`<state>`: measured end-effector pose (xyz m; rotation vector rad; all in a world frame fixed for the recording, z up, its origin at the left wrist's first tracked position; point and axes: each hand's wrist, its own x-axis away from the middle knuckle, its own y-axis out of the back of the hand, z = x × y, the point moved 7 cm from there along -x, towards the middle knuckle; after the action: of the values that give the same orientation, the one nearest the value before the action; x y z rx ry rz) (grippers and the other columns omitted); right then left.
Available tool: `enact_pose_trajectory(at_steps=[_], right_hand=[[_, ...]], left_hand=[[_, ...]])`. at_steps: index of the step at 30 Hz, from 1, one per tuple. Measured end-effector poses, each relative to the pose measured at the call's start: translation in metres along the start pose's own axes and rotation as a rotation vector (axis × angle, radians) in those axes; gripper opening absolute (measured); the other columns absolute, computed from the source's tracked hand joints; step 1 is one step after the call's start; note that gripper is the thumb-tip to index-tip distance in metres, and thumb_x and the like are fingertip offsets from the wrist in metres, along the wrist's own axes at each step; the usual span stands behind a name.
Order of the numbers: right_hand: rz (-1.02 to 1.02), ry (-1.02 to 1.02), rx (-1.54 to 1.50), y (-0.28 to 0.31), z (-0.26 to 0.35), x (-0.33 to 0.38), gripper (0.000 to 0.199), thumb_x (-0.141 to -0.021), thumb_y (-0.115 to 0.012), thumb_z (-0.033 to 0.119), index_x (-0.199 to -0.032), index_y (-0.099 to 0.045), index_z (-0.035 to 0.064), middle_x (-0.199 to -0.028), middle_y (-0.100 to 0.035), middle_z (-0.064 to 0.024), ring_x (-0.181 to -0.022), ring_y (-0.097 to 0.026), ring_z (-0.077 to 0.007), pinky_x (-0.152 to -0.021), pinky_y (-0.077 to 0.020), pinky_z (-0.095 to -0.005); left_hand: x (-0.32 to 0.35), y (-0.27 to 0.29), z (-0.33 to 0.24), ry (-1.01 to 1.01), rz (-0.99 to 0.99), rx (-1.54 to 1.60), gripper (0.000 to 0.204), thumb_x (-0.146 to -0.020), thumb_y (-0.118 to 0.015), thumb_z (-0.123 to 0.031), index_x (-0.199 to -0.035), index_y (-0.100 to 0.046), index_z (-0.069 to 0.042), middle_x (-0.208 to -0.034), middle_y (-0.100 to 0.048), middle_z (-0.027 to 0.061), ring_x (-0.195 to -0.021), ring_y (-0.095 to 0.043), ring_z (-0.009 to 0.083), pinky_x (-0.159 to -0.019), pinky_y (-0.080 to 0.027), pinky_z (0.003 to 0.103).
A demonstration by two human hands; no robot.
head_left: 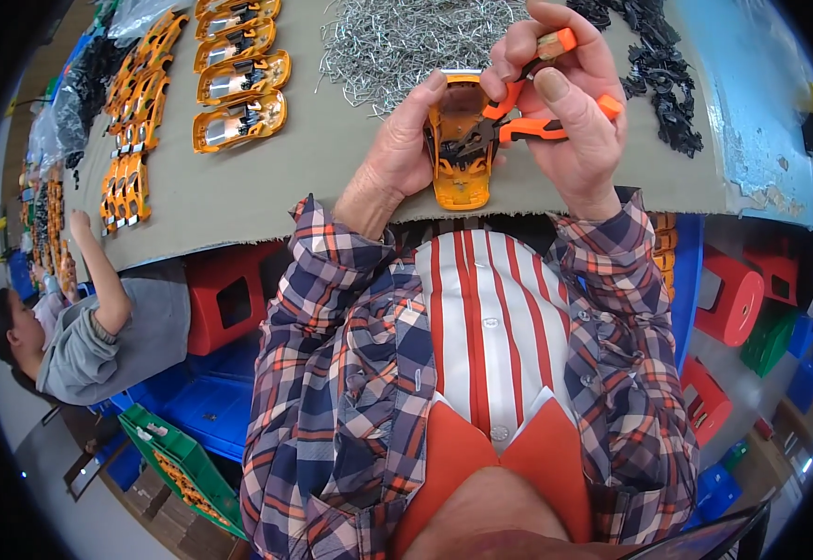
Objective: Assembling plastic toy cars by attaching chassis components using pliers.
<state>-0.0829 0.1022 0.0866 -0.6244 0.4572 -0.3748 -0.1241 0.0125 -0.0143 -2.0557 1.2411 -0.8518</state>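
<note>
My left hand (397, 154) grips an orange toy car body shell (462, 191) by its left side, hollow face up, above the near edge of the table. In my right hand (584, 126) is a pair of pliers (535, 129) with orange handles, spread apart between fingers and thumb. Their dark jaws reach into the middle of the shell, over black parts there. I cannot make out what, if anything, the jaws pinch. Beyond my hands lies a heap of thin silvery metal pieces (378, 51).
A column of similar orange shells (238, 121) and rows of orange frames (126, 191) lie to the left. Black parts (672, 103) are piled at right. A co-worker (98, 327) sits at far left. Red stools (229, 294) and a green crate (187, 467) stand below.
</note>
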Motion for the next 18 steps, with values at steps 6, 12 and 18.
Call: enact_pose_trajectory(at_steps=[6, 12, 18], right_hand=[[0.430, 0.339, -0.108, 0.000, 0.005, 0.015, 0.041, -0.085, -0.050, 0.008, -0.124, -0.040, 0.0014, -0.097, -0.047, -0.0098, -0.086, -0.046, -0.0195, -0.076, -0.0419, -0.0342], [0.189, 0.293, 0.138, 0.003, 0.009, 0.049, 0.037, -0.083, -0.043, 0.002, -0.120, -0.040, 0.0045, -0.096, -0.043, -0.0091, -0.085, -0.041, -0.0200, -0.076, -0.0399, -0.0381], [0.115, 0.438, 0.269, -0.010, 0.015, 0.066, 0.050, -0.077, -0.056, 0.005, -0.123, -0.037, 0.0062, -0.095, -0.044, -0.0085, -0.088, -0.043, -0.0209, -0.077, -0.0399, -0.0398]], left_hand=[[-0.001, 0.002, 0.000, -0.040, -0.010, -0.003, 0.056, -0.090, -0.039, -0.050, -0.116, -0.047, -0.001, -0.111, -0.053, 0.0143, -0.092, -0.059, 0.0240, -0.074, -0.054, 0.045], [-0.008, 0.010, -0.003, -0.064, -0.044, -0.071, 0.055, -0.090, -0.040, -0.050, -0.112, -0.049, 0.000, -0.105, -0.056, 0.0148, -0.089, -0.060, 0.0226, -0.073, -0.053, 0.039], [-0.008, 0.013, 0.000, -0.099, -0.164, -0.085, 0.050, -0.090, -0.043, -0.045, -0.109, -0.051, 0.000, -0.095, -0.059, 0.0131, -0.083, -0.061, 0.0213, -0.070, -0.052, 0.034]])
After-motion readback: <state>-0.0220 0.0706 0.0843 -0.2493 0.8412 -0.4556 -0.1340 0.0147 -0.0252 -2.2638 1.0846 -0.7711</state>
